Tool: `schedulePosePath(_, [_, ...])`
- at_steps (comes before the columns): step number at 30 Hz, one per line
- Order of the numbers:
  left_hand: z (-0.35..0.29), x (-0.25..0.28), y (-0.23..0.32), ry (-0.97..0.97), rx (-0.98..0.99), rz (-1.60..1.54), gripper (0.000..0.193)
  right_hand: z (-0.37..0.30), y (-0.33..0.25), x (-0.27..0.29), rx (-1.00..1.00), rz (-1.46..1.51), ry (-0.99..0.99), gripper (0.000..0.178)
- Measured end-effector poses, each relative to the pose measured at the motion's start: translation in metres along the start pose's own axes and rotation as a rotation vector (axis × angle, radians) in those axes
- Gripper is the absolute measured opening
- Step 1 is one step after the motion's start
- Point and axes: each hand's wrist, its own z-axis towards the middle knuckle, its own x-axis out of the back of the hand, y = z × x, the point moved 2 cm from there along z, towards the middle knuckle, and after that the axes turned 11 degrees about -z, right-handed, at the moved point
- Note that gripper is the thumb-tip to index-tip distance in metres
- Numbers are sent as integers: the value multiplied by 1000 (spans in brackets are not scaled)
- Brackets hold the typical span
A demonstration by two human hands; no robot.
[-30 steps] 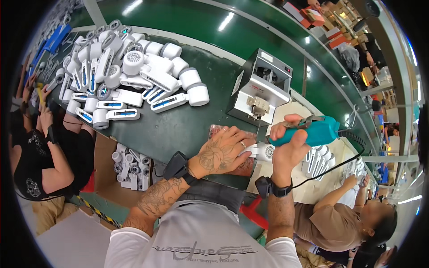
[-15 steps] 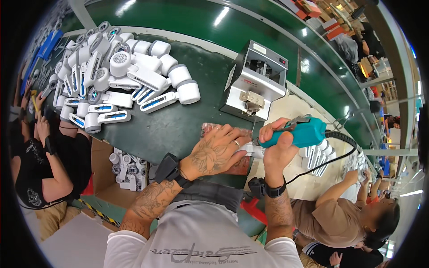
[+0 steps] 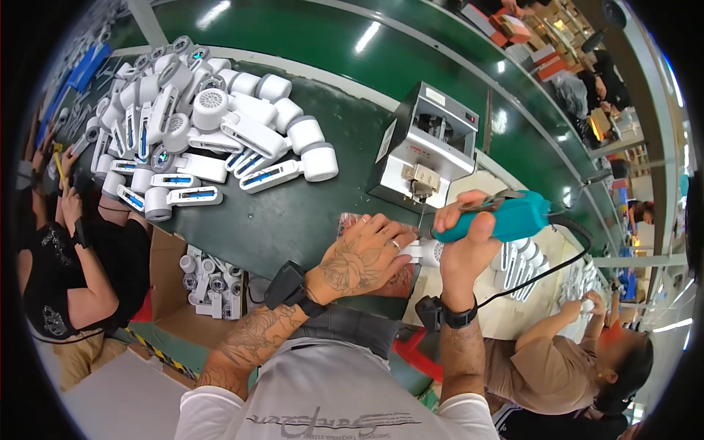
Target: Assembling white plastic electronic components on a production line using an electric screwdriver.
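My left hand [image 3: 359, 257] lies over a white handheld appliance [image 3: 429, 252], its fingers curled down round the handle part. The appliance's rounded head shows between my two hands; its handle is mostly hidden under the left one. Beneath is a reddish patterned mat [image 3: 396, 284] on the table. My right hand [image 3: 467, 246] is wrapped round a teal electric screwdriver [image 3: 506, 218], held nearly level over the appliance head. The driver's nose points left, close to my left fingertips. I cannot make out whether its bit touches anything.
Beyond my hands stands a black and silver screw feeder [image 3: 425, 147]. A large pile of white appliances [image 3: 213, 110] covers the far left table. More lie at right [image 3: 522, 264] near the driver's black cable [image 3: 539, 275]. A cardboard box [image 3: 170, 282] holds others. Co-workers sit either side.
The view has shifted slightly. My right hand and the screwdriver have moved a little up and right, showing more of the appliance head. My left hand stays on the appliance.
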Motion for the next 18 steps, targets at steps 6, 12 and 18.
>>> schedulePosePath(6, [-6,4,4,8,32,-9,35,36,13,-29,172,38,-4,47])
schedulePosePath(12, [-5,2,7,14,6,-23,34,35,26,-25,188,22,-28,36])
schedulePosePath(18, [-4,3,2,19,30,-8,34,20,-2,-26,55,-23,-16,40])
